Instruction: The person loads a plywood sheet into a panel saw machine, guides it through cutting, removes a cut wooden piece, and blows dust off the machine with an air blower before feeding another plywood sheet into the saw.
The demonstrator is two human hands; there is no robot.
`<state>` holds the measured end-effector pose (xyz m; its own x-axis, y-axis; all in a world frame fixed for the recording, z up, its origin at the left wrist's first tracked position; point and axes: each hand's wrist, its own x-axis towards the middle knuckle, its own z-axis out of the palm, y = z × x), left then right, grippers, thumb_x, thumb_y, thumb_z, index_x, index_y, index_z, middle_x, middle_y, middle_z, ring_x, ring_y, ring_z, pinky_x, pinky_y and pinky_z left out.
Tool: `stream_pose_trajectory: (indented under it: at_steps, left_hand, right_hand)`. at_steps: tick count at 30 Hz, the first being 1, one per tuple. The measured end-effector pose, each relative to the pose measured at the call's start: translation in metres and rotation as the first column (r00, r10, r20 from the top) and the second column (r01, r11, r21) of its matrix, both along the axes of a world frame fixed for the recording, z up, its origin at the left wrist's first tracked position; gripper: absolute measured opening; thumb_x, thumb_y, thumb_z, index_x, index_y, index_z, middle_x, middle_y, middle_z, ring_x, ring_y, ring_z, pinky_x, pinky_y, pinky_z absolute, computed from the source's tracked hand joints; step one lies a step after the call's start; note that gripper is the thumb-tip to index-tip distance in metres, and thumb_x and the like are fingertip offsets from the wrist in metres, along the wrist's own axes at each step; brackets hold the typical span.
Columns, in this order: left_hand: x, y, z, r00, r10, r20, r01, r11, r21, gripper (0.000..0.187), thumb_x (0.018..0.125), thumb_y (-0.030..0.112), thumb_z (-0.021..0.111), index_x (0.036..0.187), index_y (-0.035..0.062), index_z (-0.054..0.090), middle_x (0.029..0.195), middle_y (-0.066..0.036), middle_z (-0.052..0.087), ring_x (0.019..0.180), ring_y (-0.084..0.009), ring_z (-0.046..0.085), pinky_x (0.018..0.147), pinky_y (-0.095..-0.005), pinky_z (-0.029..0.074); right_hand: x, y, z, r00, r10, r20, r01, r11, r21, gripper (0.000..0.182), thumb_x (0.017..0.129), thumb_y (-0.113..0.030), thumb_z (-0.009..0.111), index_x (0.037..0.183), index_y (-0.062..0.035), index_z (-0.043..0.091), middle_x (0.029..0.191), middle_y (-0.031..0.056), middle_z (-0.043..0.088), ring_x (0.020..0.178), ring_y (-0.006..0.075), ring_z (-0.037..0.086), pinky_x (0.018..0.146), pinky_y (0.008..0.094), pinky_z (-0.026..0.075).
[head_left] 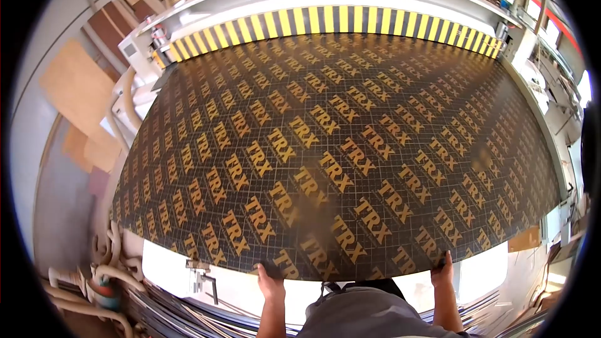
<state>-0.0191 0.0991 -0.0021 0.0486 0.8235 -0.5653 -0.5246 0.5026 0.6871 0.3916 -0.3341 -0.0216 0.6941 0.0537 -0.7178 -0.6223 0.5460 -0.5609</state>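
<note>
A large dark sheet (325, 150) with yellow TRX lettering and a fine grid fills most of the view. My left hand (270, 280) grips its near edge left of my body, thumb on top and the other fingers hidden underneath. At the near edge on the right, my right hand (443, 269) holds the sheet in the same way. The sheet's far edge lies against a yellow and black striped guard (313, 22) on a white machine.
Pale hoses (109, 275) lie at the lower left. A metal clamp (203, 272) sits below the sheet's near edge. Wooden boards (81, 91) lean on the left wall. A long rail (535, 112) runs along the right side.
</note>
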Motion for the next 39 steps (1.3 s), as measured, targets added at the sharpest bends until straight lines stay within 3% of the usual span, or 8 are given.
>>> stream_pose_trajectory:
  at_steps: [8, 10, 11, 22, 25, 32, 36, 39]
  left_hand:
    - [0.001, 0.016, -0.011, 0.996, -0.057, 0.061, 0.063, 0.994, -0.085, 0.056, 0.104, 0.054, 0.066, 0.142, 0.0131, 0.063, 0.138, -0.009, 0.069, 0.123, -0.0323, 0.066, 0.106, -0.0531, 0.054]
    - [-0.049, 0.044, -0.102, 0.948, -0.178, -0.264, 0.102, 0.955, -0.279, 0.081, 0.094, 0.076, 0.063, 0.156, 0.0234, 0.056, 0.134, -0.008, 0.071, 0.109, -0.0205, 0.069, 0.088, -0.0425, 0.062]
    - [-0.033, 0.045, -0.084, 0.985, -0.068, -0.155, 0.026, 0.965, -0.261, 0.066, 0.099, 0.076, 0.056, 0.136, 0.0229, 0.069, 0.101, -0.004, 0.075, 0.062, -0.0171, 0.058, 0.043, -0.0355, 0.040]
    - [-0.004, 0.015, -0.023, 0.948, -0.150, -0.281, 0.187, 0.976, 0.110, 0.078, 0.105, 0.067, 0.056, 0.154, 0.0058, 0.055, 0.151, -0.010, 0.063, 0.133, -0.0330, 0.060, 0.110, -0.0477, 0.050]
    - [-0.006, 0.032, -0.044, 0.946, 0.105, -0.307, -0.125, 0.991, -0.049, 0.062, 0.098, 0.053, 0.077, 0.138, 0.0086, 0.063, 0.128, -0.009, 0.071, 0.114, -0.0269, 0.071, 0.098, -0.0402, 0.061]
    - [-0.025, 0.017, -0.016, 0.932, -0.170, -0.319, 0.137, 0.983, -0.125, 0.051, 0.101, 0.061, 0.069, 0.109, 0.0111, 0.069, 0.094, 0.000, 0.071, 0.078, -0.0188, 0.064, 0.069, -0.0325, 0.052]
    - [-0.023, -0.041, 0.077, 0.419, -0.611, -0.671, 0.638, 0.724, -0.261, 0.065, 0.111, 0.056, 0.054, 0.083, -0.0009, 0.066, 0.057, -0.008, 0.062, 0.046, -0.0185, 0.058, 0.047, -0.0326, 0.047]
    - [0.019, -0.056, 0.087, 0.430, -0.142, -0.891, 0.767, 0.579, 0.278, 0.039, 0.113, 0.031, 0.056, 0.098, -0.0037, 0.067, 0.100, -0.015, 0.076, 0.081, -0.0236, 0.069, 0.070, -0.0343, 0.054]
  right_hand:
    - [0.009, 0.004, -0.037, 0.988, -0.149, 0.043, 0.149, 0.989, 0.011, 0.039, 0.108, -0.031, 0.065, 0.134, -0.0017, 0.064, 0.135, 0.0191, 0.070, 0.124, 0.0379, 0.067, 0.115, 0.0549, 0.050]
    - [0.005, 0.014, -0.018, 0.986, -0.167, 0.025, 0.165, 0.985, 0.047, 0.044, 0.108, -0.025, 0.066, 0.145, -0.0022, 0.057, 0.140, 0.0190, 0.067, 0.126, 0.0387, 0.066, 0.112, 0.0570, 0.052]
    - [0.006, 0.016, -0.016, 0.986, -0.166, 0.007, 0.166, 0.985, 0.051, 0.044, 0.108, -0.024, 0.066, 0.144, -0.0014, 0.057, 0.139, 0.0189, 0.067, 0.126, 0.0386, 0.066, 0.111, 0.0572, 0.053]
    - [-0.010, 0.023, 0.013, 0.984, -0.099, 0.146, 0.096, 0.995, 0.027, 0.039, 0.106, -0.016, 0.067, 0.141, 0.0007, 0.059, 0.139, 0.0197, 0.066, 0.121, 0.0402, 0.068, 0.101, 0.0576, 0.057]
    - [-0.011, 0.017, 0.017, 0.993, -0.020, 0.116, 0.023, 0.999, -0.030, 0.039, 0.108, -0.016, 0.065, 0.141, 0.0023, 0.058, 0.140, 0.0190, 0.065, 0.122, 0.0383, 0.067, 0.101, 0.0552, 0.058]
    - [-0.005, -0.047, 0.016, 0.761, 0.632, -0.146, -0.627, 0.659, -0.416, 0.055, 0.111, -0.047, 0.054, 0.118, 0.0047, 0.069, 0.106, 0.0220, 0.075, 0.087, 0.0352, 0.078, 0.080, 0.0446, 0.067]
    - [-0.028, -0.034, 0.101, 0.671, 0.741, 0.018, 0.085, -0.053, -0.995, 0.039, 0.109, -0.036, 0.057, 0.102, -0.0002, 0.070, 0.090, 0.0138, 0.077, 0.077, 0.0359, 0.076, 0.070, 0.0437, 0.060]
    - [-0.017, 0.004, 0.108, 0.481, 0.841, 0.247, 0.320, 0.094, -0.943, 0.025, 0.102, -0.023, 0.063, 0.115, -0.0050, 0.074, 0.117, 0.0143, 0.075, 0.115, 0.0334, 0.069, 0.102, 0.0455, 0.053]
